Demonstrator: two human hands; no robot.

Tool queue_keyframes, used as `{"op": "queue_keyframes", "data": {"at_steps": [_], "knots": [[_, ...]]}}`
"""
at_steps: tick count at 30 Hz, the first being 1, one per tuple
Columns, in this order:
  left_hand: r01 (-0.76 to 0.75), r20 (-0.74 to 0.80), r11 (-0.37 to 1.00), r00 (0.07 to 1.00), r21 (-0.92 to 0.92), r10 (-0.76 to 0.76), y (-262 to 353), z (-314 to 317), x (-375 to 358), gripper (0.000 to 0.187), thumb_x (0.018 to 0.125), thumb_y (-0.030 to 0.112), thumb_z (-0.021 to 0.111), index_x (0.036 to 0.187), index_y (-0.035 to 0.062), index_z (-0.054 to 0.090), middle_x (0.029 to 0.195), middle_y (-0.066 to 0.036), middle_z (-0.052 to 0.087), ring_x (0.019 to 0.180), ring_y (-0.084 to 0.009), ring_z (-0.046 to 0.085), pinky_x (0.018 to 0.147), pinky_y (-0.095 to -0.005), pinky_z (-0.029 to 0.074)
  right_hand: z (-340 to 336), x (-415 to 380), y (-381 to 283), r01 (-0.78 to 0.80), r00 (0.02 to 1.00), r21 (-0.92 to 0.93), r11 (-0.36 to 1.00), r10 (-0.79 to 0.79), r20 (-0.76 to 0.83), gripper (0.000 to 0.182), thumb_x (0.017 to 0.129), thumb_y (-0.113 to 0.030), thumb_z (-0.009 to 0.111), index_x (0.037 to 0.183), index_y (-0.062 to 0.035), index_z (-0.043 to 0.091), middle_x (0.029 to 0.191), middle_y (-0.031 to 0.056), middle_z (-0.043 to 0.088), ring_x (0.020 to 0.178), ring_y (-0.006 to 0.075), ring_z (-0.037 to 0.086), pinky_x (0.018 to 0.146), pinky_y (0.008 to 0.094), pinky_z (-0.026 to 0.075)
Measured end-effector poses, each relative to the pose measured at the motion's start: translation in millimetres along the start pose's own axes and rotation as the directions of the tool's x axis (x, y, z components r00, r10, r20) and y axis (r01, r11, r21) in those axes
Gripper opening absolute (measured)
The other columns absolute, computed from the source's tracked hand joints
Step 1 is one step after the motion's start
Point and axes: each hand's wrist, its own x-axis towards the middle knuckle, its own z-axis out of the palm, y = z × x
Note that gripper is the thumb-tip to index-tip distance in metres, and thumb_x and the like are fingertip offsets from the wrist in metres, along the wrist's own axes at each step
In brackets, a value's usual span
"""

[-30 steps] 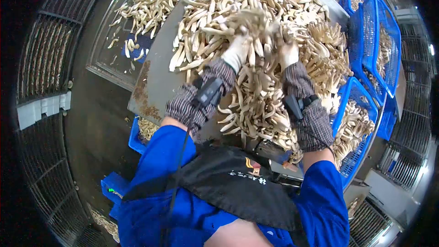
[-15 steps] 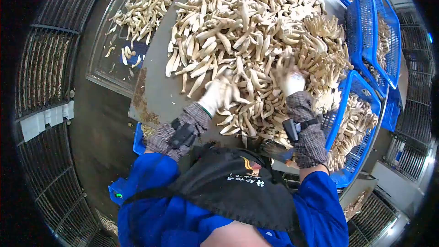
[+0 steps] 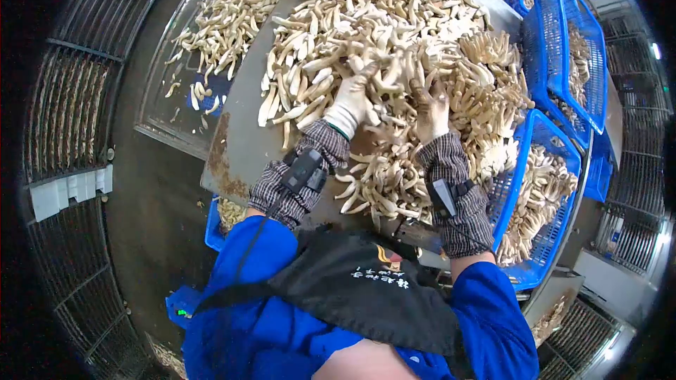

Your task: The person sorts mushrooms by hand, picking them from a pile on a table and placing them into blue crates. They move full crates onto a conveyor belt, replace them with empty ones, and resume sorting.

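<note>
Long pale mushrooms (image 3: 338, 17) are heaped over a metal table (image 3: 243, 137). My left hand (image 3: 352, 102), in a white glove with dirty fingertips, is in the middle of the heap. Its fingers are curled on several mushrooms (image 3: 389, 83), which are blurred by motion. Just right of it, my right hand (image 3: 431, 112), gloved too, rests against the heap with its fingers apart. Clustered mushrooms (image 3: 486, 91) lie beside it on the right. Between my wrists is a smaller pile of mushrooms (image 3: 391, 183). Some fingertips are hidden among the mushrooms.
A blue basket (image 3: 517, 186) of mushrooms stands at the table's right edge, with more blue baskets (image 3: 581, 49) behind it. To the left, a lower tray (image 3: 151, 109) carries another mushroom pile (image 3: 236, 17). Dark racks (image 3: 70, 105) line the far left.
Both hands have moved forward, away from my body, the left one also rightward. Mushrooms near the left hand have shifted, baring a patch of table below it.
</note>
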Motion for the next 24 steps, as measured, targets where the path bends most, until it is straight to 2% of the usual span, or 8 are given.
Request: {"op": "queue_keyframes", "data": {"at_steps": [2,6,8,10,12,15,18,24], "knots": [[-0.105,0.065,0.987,0.993,0.118,0.098,4,-8,1,0.033,0.084,0.026,0.069,0.107,0.0034,0.063,0.090,-0.004,0.064,0.076,-0.0125,0.060,0.065,-0.0271,0.049,29,-8,2,0.238,0.966,-0.313,0.920,-0.256,-0.018,0.066,0.083,-0.012,0.066,0.140,-0.0084,0.033,0.131,0.0141,0.051,0.116,0.0230,0.053,0.095,0.0366,0.045],[-0.144,0.156,0.956,0.982,0.257,0.106,-9,-30,-4,0.032,0.082,0.012,0.069,0.112,0.0016,0.060,0.095,-0.003,0.064,0.080,-0.0115,0.059,0.070,-0.0263,0.049,32,-8,39,0.115,0.993,-0.369,0.922,-0.114,0.025,0.059,0.082,-0.010,0.066,0.135,-0.0041,0.041,0.118,0.0132,0.060,0.103,0.0200,0.059,0.085,0.0300,0.048],[-0.304,0.160,0.862,0.952,0.405,0.261,-7,-29,-14,0.040,0.082,0.006,0.067,0.120,0.0071,0.055,0.108,-0.001,0.062,0.091,-0.0121,0.059,0.080,-0.0265,0.049,47,-24,29,0.272,0.944,-0.842,0.466,-0.301,0.138,0.050,0.084,-0.010,0.063,0.129,0.0041,0.046,0.113,0.0134,0.061,0.098,0.0172,0.060,0.083,0.0273,0.048],[-0.382,0.186,0.807,0.924,0.450,0.334,-12,-37,-10,0.039,0.082,0.004,0.066,0.119,0.0045,0.055,0.109,-0.002,0.062,0.093,-0.0124,0.060,0.078,-0.0260,0.049,35,-22,60,0.220,0.968,-0.620,0.753,-0.250,0.039,0.047,0.084,-0.019,0.066,0.123,0.0017,0.051,0.119,0.0196,0.058,0.110,0.0265,0.055,0.094,0.0348,0.043],[-0.354,0.145,0.866,0.935,0.353,0.323,-15,-38,-9,0.048,0.082,0.004,0.065,0.127,0.0055,0.048,0.108,-0.003,0.063,0.094,-0.0135,0.061,0.078,-0.0255,0.050,26,-17,62,0.265,0.958,-0.655,0.708,-0.268,0.099,0.047,0.084,-0.019,0.065,0.124,-0.0001,0.051,0.118,0.0179,0.058,0.109,0.0257,0.055,0.093,0.0328,0.043],[-0.290,0.093,0.894,0.957,0.342,0.275,-17,-44,-15,0.059,0.082,0.001,0.064,0.133,0.0104,0.037,0.106,-0.005,0.062,0.088,-0.0137,0.061,0.072,-0.0263,0.051,27,-21,57,-0.011,1.000,-0.036,0.999,0.011,-0.002,0.050,0.085,-0.019,0.066,0.129,-0.0040,0.048,0.116,0.0130,0.058,0.102,0.0184,0.058,0.077,0.0306,0.050],[-0.201,0.083,0.940,0.979,0.277,0.185,-18,-50,-18,0.065,0.082,-0.003,0.060,0.138,0.0113,0.030,0.105,-0.005,0.060,0.084,-0.0119,0.059,0.065,-0.0233,0.050,34,-26,56,0.003,0.992,-0.320,0.948,-0.042,-0.115,0.048,0.087,-0.017,0.065,0.129,-0.0040,0.047,0.109,0.0098,0.061,0.090,0.0151,0.061,0.069,0.0292,0.053],[-0.265,0.075,0.912,0.964,0.314,0.254,-20,-43,-36,0.088,0.074,-0.012,0.057,0.146,0.0178,0.019,0.105,-0.007,0.059,0.069,-0.0106,0.057,0.050,-0.0223,0.047,20,-26,51,-0.168,0.980,-0.188,0.968,0.185,0.077,0.043,0.085,-0.009,0.065,0.122,0.0042,0.049,0.101,0.0121,0.064,0.085,0.0177,0.063,0.073,0.0281,0.053]]}}
